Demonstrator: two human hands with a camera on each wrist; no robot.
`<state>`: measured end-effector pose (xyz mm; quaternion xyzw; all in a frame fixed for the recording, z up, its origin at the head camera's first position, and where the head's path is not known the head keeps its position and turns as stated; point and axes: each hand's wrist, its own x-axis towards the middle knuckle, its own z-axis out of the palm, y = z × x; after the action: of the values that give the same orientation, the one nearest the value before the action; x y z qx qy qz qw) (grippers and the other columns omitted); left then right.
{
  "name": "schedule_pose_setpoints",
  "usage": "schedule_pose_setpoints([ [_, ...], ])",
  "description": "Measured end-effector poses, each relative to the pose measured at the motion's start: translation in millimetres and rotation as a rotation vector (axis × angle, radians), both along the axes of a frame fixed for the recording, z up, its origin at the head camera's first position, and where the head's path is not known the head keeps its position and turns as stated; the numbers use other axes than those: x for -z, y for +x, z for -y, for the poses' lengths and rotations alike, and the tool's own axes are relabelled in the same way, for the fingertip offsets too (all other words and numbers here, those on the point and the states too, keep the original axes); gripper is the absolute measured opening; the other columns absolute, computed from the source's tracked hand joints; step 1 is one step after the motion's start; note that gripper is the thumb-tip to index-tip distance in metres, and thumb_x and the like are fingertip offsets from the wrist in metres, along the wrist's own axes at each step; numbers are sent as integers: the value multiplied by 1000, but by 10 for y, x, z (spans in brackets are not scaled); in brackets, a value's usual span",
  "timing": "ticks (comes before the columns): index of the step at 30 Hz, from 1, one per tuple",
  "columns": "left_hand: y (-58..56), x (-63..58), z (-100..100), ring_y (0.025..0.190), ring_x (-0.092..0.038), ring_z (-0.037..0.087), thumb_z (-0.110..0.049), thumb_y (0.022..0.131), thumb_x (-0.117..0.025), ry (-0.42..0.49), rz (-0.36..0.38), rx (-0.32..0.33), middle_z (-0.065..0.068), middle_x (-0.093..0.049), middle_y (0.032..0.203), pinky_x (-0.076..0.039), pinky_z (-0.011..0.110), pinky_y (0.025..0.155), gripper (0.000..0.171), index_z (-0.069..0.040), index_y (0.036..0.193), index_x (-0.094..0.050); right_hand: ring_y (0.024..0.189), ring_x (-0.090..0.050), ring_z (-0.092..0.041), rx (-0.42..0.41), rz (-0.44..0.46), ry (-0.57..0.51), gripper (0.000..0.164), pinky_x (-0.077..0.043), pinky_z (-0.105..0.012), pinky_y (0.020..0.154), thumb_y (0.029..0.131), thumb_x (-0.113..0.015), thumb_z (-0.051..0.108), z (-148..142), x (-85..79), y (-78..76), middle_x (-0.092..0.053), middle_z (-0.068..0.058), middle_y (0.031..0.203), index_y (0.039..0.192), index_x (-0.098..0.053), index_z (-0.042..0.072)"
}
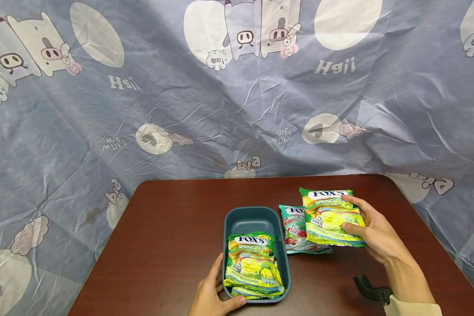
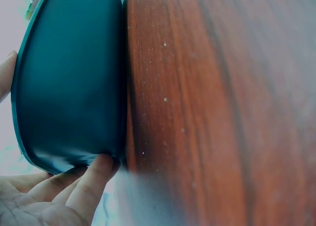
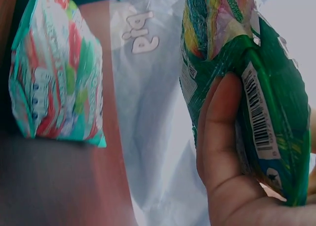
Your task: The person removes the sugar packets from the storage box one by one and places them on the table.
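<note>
- A blue-grey cloth printed with cartoon pigs hangs behind and to both sides of the dark red-brown wooden table.
- The left hand holds the near left corner of the container, its fingers against the left wall and its thumb at the near rim.
- The teal rectangular container stands upright on the table, its far end showing bare floor.
- A green-and-yellow Fox's Spring Tea candy bag lies face up in the container's near part, with more yellow-green wrapper under its near edge.
- Just right of the container, a Fox's mint candy bag in mint green and red lies on the table, partly hidden in the head view.
- A second Spring Tea bag is held above the table, right of the container.
- The right hand pinches this bag's right edge between thumb and fingers.
- A black curved device sits by the right wrist, beside a cream sleeve.
</note>
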<state>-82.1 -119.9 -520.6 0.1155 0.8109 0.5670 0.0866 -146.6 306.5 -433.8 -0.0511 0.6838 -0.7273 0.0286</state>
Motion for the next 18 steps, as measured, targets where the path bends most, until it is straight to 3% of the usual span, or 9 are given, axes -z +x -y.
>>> schedule_pose_setpoints([
  [10,4,12,-5,127,-57,40,-32,79,-91,9,6,4,31,-50,144,-57,38,92,115,3,160,-17,85,-71,-16,10,9,-20,71,-61,-30,68,94,-62,-12,-226,182,6,-61,1,117,154,-37,15],
  [18,11,-13,-9,127,-56,41,-34,80,-90,3,13,-6,32,-48,146,-57,40,92,116,4,160,-16,81,-72,-19,46,71,-57,70,-61,-32,66,94,-62,-12,-411,312,-27,-63,1,108,150,-40,24],
])
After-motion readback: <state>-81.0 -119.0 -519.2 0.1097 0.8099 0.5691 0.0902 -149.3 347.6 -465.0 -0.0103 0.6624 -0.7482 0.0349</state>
